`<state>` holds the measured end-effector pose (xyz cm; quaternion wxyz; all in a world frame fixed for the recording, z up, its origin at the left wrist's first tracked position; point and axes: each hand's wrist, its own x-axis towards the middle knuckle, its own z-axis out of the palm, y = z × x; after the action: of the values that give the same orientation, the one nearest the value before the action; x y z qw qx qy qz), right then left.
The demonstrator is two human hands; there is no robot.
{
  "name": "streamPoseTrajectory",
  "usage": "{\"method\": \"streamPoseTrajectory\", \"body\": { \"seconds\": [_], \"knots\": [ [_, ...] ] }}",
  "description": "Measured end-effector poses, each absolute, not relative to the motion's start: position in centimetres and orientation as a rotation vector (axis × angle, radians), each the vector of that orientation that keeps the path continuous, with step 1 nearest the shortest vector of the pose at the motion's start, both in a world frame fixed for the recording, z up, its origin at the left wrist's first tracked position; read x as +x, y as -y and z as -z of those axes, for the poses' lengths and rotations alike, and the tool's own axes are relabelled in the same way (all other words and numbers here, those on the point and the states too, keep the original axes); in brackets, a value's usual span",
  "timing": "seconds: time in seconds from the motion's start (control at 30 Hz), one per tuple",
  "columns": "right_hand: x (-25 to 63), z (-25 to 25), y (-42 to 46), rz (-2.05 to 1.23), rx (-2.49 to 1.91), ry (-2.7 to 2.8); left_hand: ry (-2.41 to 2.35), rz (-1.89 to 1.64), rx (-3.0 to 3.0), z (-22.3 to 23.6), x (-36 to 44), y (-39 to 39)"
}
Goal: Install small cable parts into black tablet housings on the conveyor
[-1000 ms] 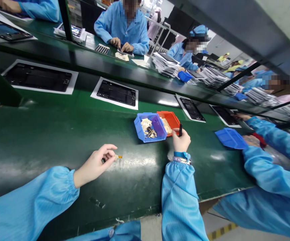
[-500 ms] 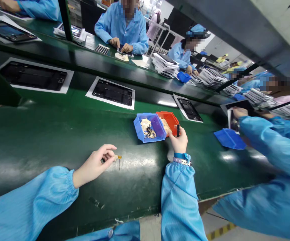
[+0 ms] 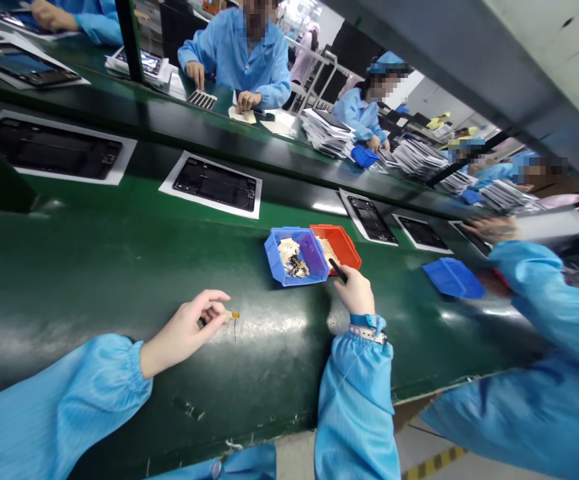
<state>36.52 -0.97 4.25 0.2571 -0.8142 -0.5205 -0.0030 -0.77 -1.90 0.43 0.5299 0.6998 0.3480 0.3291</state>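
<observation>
My left hand (image 3: 194, 325) is closed in a pinch above the green bench. Between thumb and fingertips is a small flex cable (image 3: 235, 315) with an amber end and a thin dark wire hanging down. My right hand (image 3: 355, 288), a blue band at its wrist, grips a slim black stick-like tool (image 3: 338, 270). That tool slants up and left over the near edge of the red bin (image 3: 347, 247); whether its tip touches anything I cannot tell. Pale pieces lie in the red bin. Beside it, the blue bin (image 3: 275, 259) holds pale scraps and small dark parts.
Black tablet housings (image 3: 217, 183) lie on white sheets along the bench's (image 3: 119, 267) far side. On the right, a co-worker's sleeve (image 3: 534, 273) reaches over the bench near another blue bin (image 3: 453, 278). A raised shelf edge (image 3: 249, 137) runs behind; other people work beyond it.
The black tool in my right hand has tipped from upright to slanting left. My left hand keeps its pinch. The co-worker at right has moved an arm, and more housings show there.
</observation>
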Motion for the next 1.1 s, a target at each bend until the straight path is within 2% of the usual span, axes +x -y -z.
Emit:
{"method": "streamPoseTrajectory", "body": {
  "seconds": [0.2, 0.37, 0.43, 0.57, 0.67, 0.83, 1.1],
  "knots": [
    [36.0, -5.5, 1.5, 0.107, -2.272, 1.301, -0.845, -0.771, 1.660, -0.3, -0.8, 2.0],
    [31.0, -6.4, 2.0, 0.305, -2.029, 1.200, -0.832, -0.777, 1.662, -0.1, -0.7, 1.9],
    [27.0, -5.8, 2.3, 0.195, -1.874, 1.281, -0.819, -0.794, 1.665, -0.2, -0.7, 1.9],
    [19.1, -4.1, 3.6, -0.683, -1.398, 1.667, -0.768, -0.830, 1.659, -0.6, -0.7, 1.7],
    [16.4, -3.6, 4.2, -1.042, -1.330, 1.678, -0.782, -0.848, 1.654, -0.8, -0.7, 1.6],
    [16.5, -3.5, 4.1, -1.138, -1.401, 1.595, -0.849, -0.863, 1.696, -0.9, -0.9, 1.5],
    [16.6, -2.7, 4.1, -0.893, -1.372, 1.655, -0.900, -0.979, 2.132, -0.9, -1.2, 1.3]
  ]
}}
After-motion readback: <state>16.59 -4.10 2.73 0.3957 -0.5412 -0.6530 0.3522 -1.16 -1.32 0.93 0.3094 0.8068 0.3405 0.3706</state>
